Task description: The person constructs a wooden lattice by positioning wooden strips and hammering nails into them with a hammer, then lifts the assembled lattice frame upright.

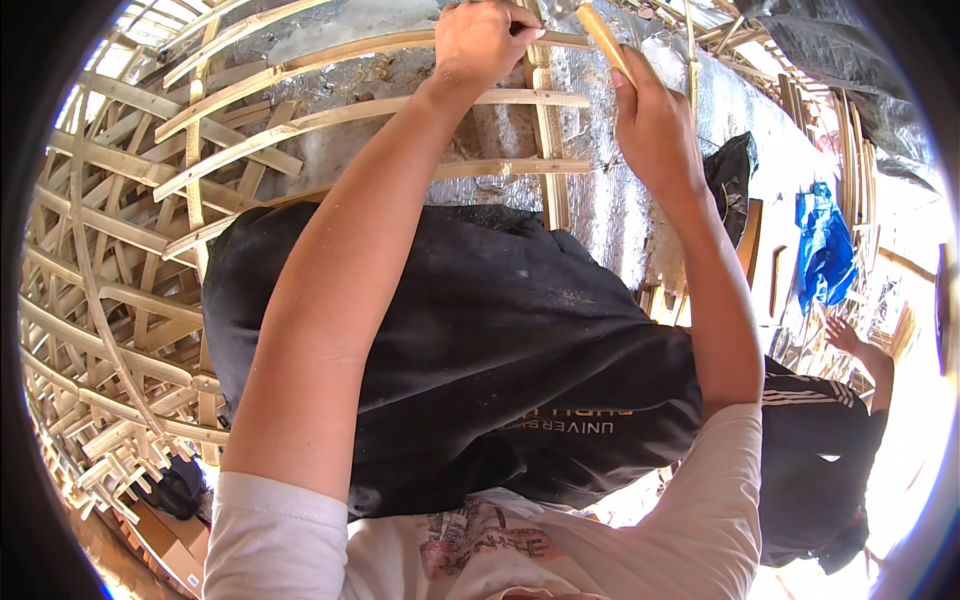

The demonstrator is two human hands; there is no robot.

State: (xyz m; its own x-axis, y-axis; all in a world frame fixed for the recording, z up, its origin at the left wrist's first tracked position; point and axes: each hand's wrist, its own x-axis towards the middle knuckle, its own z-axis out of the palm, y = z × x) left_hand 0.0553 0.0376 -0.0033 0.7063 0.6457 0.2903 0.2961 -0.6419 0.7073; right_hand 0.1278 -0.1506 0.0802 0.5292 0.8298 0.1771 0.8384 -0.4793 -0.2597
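My left hand [482, 42] is closed at the top of the view, its thumb and fingertips pinched together over a pale wooden slat [345, 55]. Whatever sits in that pinch is too small to make out. Under the fingertips, the slat crosses an upright wooden strip [550, 135]. To the right, my right hand [655, 125] grips a hammer [604, 42] by its light wooden handle. Its metal head is partly cut off by the top edge, a little right of the left hand. More slats [330, 125] run parallel across the frame nearer to me.
Stacked wooden lattice frames [130, 290] fill the left side. Black cloth [480, 300] covers my lap. Silvery foil sheeting [610, 210] lies under the work. At right are a blue plastic bag [825, 245] and another person in black [815, 470], one hand raised. A cardboard box [165, 545] stands lower left.
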